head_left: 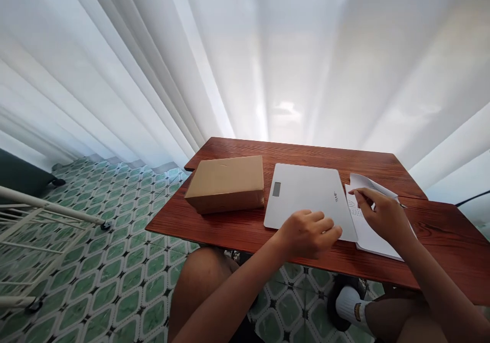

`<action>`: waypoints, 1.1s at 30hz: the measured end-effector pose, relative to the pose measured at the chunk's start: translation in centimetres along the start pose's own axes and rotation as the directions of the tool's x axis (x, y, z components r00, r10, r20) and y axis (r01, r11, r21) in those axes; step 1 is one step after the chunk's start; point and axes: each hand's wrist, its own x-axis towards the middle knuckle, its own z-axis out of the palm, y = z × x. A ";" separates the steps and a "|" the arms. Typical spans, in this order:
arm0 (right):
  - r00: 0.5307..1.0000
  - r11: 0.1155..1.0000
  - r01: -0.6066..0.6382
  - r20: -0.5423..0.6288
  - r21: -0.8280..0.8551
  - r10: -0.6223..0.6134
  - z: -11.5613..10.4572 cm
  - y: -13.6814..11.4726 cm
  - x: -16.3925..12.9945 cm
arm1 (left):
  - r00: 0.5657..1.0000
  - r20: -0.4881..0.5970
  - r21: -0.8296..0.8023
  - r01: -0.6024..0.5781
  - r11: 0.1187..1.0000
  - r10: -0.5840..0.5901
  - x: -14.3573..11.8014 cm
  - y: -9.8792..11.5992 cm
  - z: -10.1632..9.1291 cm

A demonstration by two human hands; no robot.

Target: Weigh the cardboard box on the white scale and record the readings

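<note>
My left hand (309, 232) is loosely curled over the near edge of a white flat scale (306, 192), with no object seen in it. The scale has a small grey display (276, 189) at its left and printed letters at its right. My right hand (377, 213) is over an open notebook (377, 241), thumb and index finger pinched at the left edge of its page. A white page (367, 180) stands partly raised behind that hand. Handwriting shows beside the fingers. The end of what looks like a pen (403, 205) sticks out past the right wrist.
A closed brown cardboard box (225, 182) sits left of the scale on the reddish wooden table (306, 151). White curtains (245, 57) hang behind it. A white metal rack on wheels (46, 207) stands at the left on the green tiled floor (126, 261). My legs are below the table edge.
</note>
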 end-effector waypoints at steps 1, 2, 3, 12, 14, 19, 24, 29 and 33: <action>1.000 1.000 -0.023 -0.004 -0.018 0.023 -0.2 0.8 -0.3 | 0.999 0.014 -0.025 -0.041 0.999 0.041 0.0 0.5 0.5; 0.999 0.998 -0.049 -0.001 -0.034 0.049 -0.3 1.5 -0.7 | 0.996 0.015 -0.054 -0.085 0.995 0.086 -0.1 1.0 0.9; 0.997 0.996 -0.077 0.007 -0.050 0.078 -0.4 2.4 -1.0 | 0.991 0.009 -0.085 -0.129 0.988 0.130 -0.2 1.5 1.3; 0.951 0.931 -0.275 0.079 -0.240 0.301 -1.6 9.0 -1.6 | 0.950 0.049 -0.224 -0.290 0.930 0.308 -1.8 3.9 3.6; 0.944 0.930 -0.273 0.118 -0.246 0.308 -2.1 9.6 -1.5 | 0.950 0.053 -0.206 -0.291 0.935 0.307 -1.9 3.8 3.6; 0.930 0.936 -0.247 0.209 -0.249 0.301 -2.8 10.4 -1.1 | 0.940 0.088 -0.184 -0.311 0.932 0.331 -1.8 3.5 3.5; 0.926 0.940 -0.230 0.241 -0.251 0.291 -3.3 11.1 -0.6 | 0.902 0.140 -0.177 -0.382 0.907 0.407 -0.5 4.4 3.6; 0.918 0.933 -0.236 0.254 -0.271 0.306 -3.8 11.6 -0.5 | 0.854 0.119 -0.218 -0.476 0.852 0.507 2.3 6.1 5.1; 0.917 0.926 -0.253 0.236 -0.282 0.322 -4.2 12.0 -0.6 | 0.810 0.051 -0.266 -0.553 0.789 0.585 5.0 7.8 7.9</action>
